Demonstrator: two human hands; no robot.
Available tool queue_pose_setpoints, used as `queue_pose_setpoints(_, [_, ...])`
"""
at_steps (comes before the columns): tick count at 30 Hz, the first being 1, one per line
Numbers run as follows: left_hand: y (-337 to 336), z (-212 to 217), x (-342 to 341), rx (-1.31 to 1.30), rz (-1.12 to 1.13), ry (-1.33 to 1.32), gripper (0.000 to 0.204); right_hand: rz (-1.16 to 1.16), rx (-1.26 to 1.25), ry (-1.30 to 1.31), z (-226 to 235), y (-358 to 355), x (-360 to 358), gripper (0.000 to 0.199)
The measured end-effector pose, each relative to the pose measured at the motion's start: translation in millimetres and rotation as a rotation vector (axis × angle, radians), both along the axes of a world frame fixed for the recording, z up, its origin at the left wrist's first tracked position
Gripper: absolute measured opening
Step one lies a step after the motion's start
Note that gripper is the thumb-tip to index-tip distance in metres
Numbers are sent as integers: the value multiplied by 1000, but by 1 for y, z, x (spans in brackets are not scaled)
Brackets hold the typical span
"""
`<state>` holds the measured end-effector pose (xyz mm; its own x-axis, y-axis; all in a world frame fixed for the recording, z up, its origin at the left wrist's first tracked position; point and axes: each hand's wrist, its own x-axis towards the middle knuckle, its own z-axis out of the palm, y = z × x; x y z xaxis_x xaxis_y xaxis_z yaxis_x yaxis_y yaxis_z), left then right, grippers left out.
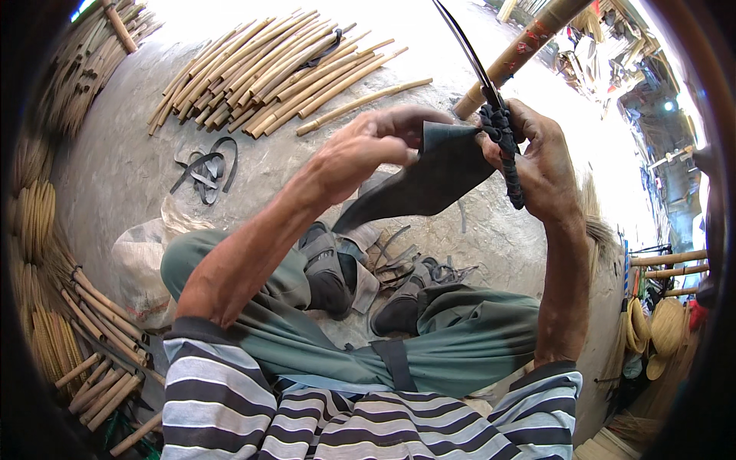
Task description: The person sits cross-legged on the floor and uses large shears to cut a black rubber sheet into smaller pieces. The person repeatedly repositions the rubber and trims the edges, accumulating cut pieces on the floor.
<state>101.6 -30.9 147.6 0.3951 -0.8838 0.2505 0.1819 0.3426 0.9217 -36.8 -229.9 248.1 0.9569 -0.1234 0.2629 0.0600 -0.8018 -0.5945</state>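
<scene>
A limp black rubber-like sheet (441, 180) hangs between my hands, its lower corner drooping toward my feet. My left hand (376, 146) is at its upper left edge, closed on it, with the fingers slightly blurred and partly behind the sheet. My right hand (540, 157) is wrapped round the dark, strip-bound handle (502, 130) of a long, thin blade-like tool pointing up and away. The right fingertips also meet the sheet's right edge. Where the sheet and handle touch, the fingers hide part of the contact.
Cut bamboo poles (268, 73) lie in a pile ahead, with a loose black strip coil (207, 172) nearer. Scraps of black strip (395, 257) lie between my feet. A thick bamboo post (529, 50) slants past my right hand. Bundled canes (38, 215) stand at left; a white sack (142, 261) sits beside my knee.
</scene>
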Motion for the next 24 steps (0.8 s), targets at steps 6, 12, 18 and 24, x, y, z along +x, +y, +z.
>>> queue_pose_setpoints(6, [-13, -27, -41, 56, 74, 120, 48, -13, 19, -43, -10, 2, -2, 23])
queue_pose_setpoints(12, [-24, -37, -52, 0, 226, 64, 21, -113, 258, 106, -22, 10, -24, 18])
queue_pose_setpoints(18, [-5, -38, -56, 164, 217, -185, 21, -166, 513, 74, -63, 19, -46, 23])
queue_pose_setpoints(24, [14, -46, -44, 292, 263, 83, 22, -250, 730, 247, -105, 25, -67, 35])
